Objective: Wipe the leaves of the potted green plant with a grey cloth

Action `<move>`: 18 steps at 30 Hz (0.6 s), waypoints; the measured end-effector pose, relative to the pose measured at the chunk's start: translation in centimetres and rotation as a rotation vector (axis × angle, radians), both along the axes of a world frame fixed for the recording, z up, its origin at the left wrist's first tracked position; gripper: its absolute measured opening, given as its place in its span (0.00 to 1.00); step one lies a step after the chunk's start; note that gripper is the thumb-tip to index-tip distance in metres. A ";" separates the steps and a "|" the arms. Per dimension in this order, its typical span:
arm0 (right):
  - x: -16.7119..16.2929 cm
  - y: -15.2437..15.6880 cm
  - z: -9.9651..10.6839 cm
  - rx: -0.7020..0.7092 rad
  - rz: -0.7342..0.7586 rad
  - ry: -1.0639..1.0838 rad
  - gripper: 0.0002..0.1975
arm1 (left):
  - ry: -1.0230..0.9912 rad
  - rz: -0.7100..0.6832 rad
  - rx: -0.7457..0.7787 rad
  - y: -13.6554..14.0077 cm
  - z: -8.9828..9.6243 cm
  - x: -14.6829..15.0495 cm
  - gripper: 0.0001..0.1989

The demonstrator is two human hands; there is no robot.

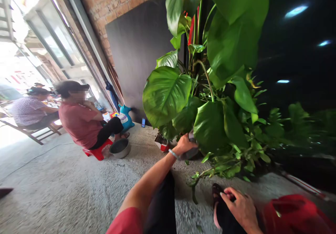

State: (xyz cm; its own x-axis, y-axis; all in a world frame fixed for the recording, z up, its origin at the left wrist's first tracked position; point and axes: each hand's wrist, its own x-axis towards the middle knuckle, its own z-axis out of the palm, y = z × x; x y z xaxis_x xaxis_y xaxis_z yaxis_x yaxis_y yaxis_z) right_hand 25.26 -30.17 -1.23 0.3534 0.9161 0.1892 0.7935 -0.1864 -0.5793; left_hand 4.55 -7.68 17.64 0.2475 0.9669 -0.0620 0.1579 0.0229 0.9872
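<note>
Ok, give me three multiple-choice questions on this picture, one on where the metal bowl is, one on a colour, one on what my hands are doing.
1. Where is the round grey metal bowl?
A. on the concrete floor beside the low red plastic stool
B. under the big green leaves
C. on the wooden bench

2. What colour is the toy animal by the dark wall panel?
A. yellow
B. teal
C. white

3. What is the left hand doing?
A. lying flat on the floor
B. holding a phone
C. gripping a grey cloth against a leaf

Answers: 1 A, it sits next to the stool. 2 B, its body is teal. 3 C, its fingers close on the cloth; the right hand rests on a dark sandal.
</note>
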 end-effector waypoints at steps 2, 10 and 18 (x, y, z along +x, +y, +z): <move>0.4 -0.3 -0.1 0.003 -0.002 0.017 0.19 | 0.083 -0.111 -0.027 -2.4 -0.6 -2.6 0.22; 0.2 0.5 0.1 -0.022 -0.010 0.081 0.19 | 0.004 -0.351 0.368 -0.9 7.1 -4.8 0.36; 1.1 0.1 -1.7 0.063 -0.011 0.000 0.16 | 0.807 -0.665 0.129 -3.3 0.3 -6.3 0.28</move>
State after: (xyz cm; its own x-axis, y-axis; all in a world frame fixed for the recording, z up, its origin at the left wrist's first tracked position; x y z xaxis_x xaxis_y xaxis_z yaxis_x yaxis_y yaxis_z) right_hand 26.34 -30.11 -2.89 0.3634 0.8983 0.2468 0.7915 -0.1581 -0.5904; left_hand -1.73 -10.95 17.94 0.6618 0.6623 -0.3513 0.7115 -0.4071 0.5727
